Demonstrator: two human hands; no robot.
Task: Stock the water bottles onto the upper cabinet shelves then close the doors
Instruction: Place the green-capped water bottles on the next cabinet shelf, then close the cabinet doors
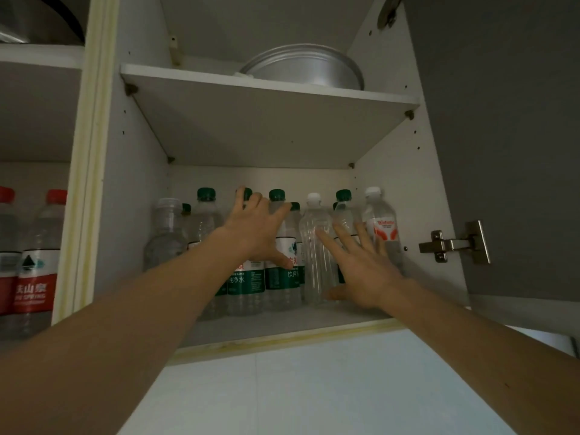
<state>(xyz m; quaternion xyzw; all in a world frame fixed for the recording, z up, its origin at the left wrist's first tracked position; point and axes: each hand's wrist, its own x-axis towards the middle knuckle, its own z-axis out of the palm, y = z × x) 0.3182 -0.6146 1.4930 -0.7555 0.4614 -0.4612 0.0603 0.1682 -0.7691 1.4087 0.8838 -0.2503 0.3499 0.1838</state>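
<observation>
Several water bottles stand in rows on the lower shelf (pixel 282 324) of the open upper cabinet. Most have green caps and green labels (pixel 277 274). My left hand (pixel 255 229) reaches in with fingers spread, resting against the green-capped bottles in the middle; it does not wrap around any of them. A clear unlabelled bottle with a white cap (pixel 315 246) stands right of it. My right hand (pixel 361 266) is open, palm and spread fingers against that clear bottle and its neighbours. A white-capped bottle with a red and white label (pixel 381 221) stands at the far right.
The grey cabinet door (pixel 508 152) hangs open on the right, with a metal hinge (pixel 455 244). A metal pan (pixel 304 69) lies on the upper shelf (pixel 266 89). The left compartment holds red-capped, red-labelled bottles (pixel 39 265). White wall tile is below the cabinet.
</observation>
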